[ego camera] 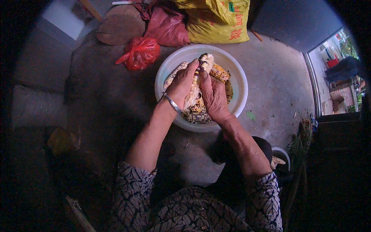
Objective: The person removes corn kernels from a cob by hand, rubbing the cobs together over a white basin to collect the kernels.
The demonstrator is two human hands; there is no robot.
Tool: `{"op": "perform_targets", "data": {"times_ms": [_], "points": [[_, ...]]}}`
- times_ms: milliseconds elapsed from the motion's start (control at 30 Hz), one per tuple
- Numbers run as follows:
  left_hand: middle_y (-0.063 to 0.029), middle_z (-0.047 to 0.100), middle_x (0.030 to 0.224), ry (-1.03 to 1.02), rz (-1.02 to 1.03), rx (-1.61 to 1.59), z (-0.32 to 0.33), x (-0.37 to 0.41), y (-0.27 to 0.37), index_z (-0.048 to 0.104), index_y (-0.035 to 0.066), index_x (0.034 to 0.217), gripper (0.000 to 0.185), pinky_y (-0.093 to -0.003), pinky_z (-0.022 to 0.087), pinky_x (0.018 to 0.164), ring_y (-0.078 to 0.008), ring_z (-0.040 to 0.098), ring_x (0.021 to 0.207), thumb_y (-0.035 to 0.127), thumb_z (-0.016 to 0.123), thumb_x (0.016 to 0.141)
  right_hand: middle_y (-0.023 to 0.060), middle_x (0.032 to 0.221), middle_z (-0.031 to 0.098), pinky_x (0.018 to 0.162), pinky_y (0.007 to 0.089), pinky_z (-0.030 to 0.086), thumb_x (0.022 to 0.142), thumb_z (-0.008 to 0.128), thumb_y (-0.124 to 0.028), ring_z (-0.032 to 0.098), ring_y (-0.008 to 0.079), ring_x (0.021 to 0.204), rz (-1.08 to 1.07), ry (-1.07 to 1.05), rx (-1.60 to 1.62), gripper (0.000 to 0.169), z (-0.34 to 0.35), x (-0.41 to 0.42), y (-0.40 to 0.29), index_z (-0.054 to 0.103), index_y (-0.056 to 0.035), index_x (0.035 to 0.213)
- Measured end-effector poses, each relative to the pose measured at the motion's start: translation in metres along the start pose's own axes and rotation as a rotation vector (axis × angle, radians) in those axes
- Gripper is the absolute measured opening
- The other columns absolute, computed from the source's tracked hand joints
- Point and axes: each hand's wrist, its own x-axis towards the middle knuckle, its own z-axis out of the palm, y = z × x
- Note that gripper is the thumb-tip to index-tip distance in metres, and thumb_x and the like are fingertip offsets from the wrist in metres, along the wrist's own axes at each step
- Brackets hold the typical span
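My left hand (181, 84) and my right hand (215, 94) both grip one partly shelled ear of corn (205, 62), its upper end showing between the thumbs. Dark and pale kernels remain in rows along it, beside a bare whitish stretch. Both hands are over a white plastic basin (243, 100) on the floor. Inside the basin lie several multicoloured ears: a pale one (175, 74) at the left, an orange-and-purple one (220, 72) at the right, and a dark speckled one (198, 117) near the front rim. My palms hide part of the basin's contents.
Beyond the basin stand a yellow plastic sack (218, 26), a dark pink sack (168, 27) and a knotted red plastic bag (140, 53). A small bucket (285, 155) with pale cobs is at the lower right, beside a brush-like bundle (303, 136). A doorway opens at the right.
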Motion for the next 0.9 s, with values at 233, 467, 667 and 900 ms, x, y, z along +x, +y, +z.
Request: {"op": "perform_targets", "data": {"times_ms": [233, 467, 667, 900], "points": [[-0.0115, 0.057, 0.106, 0.075, 0.236, 0.327, 0.000, -0.003, 0.001, 0.050, 0.006, 0.116, 0.047, -0.0297, 0.042, 0.085, -0.0203, 0.054, 0.097, 0.043, 0.040, 0.090, 0.0186, 0.091, 0.045, 0.075, 0.0350, 0.039, 0.094, 0.034, -0.030, 0.043, 0.0208, 0.083, 0.404, -0.137, 0.347, 0.040, -0.003, 0.004, 0.018, 0.038, -0.0041, 0.125], [-0.0197, 0.058, 0.099, 0.127, 0.377, 0.586, 0.005, 0.001, -0.002, 0.055, -0.003, 0.103, 0.049, -0.0333, 0.040, 0.081, -0.0272, 0.056, 0.090, 0.040, 0.036, 0.091, 0.0129, 0.050, 0.040, 0.043, 0.0355, 0.034, 0.095, 0.033, -0.023, 0.041, 0.0213, 0.044, -0.294, 0.014, -0.114, 0.032, 0.004, 0.011, 0.026, 0.041, -0.0012, 0.118], [-0.0025, 0.060, 0.081, 0.051, 0.193, 0.341, -0.009, 0.003, -0.005, 0.057, 0.009, 0.106, 0.043, -0.0237, 0.046, 0.053, -0.0105, 0.056, 0.065, 0.046, 0.043, 0.088, 0.0203, 0.059, 0.050, 0.045, 0.0394, 0.035, 0.092, 0.039, -0.018, 0.046, 0.0293, 0.046, -0.039, 0.004, -0.023, 0.027, 0.011, 0.007, 0.028, 0.043, 0.0026, 0.108], [-0.0153, 0.060, 0.093, 0.062, 0.208, 0.333, 0.006, -0.004, 0.005, 0.056, -0.001, 0.101, 0.046, -0.0333, 0.044, 0.075, -0.0233, 0.057, 0.081, 0.040, 0.039, 0.090, 0.0088, 0.092, 0.049, 0.051, 0.0312, 0.041, 0.086, 0.037, -0.052, 0.049, 0.0159, 0.068, 0.224, 0.042, 0.418, 0.051, 0.006, -0.003, 0.034, 0.045, -0.0049, 0.102]]}}
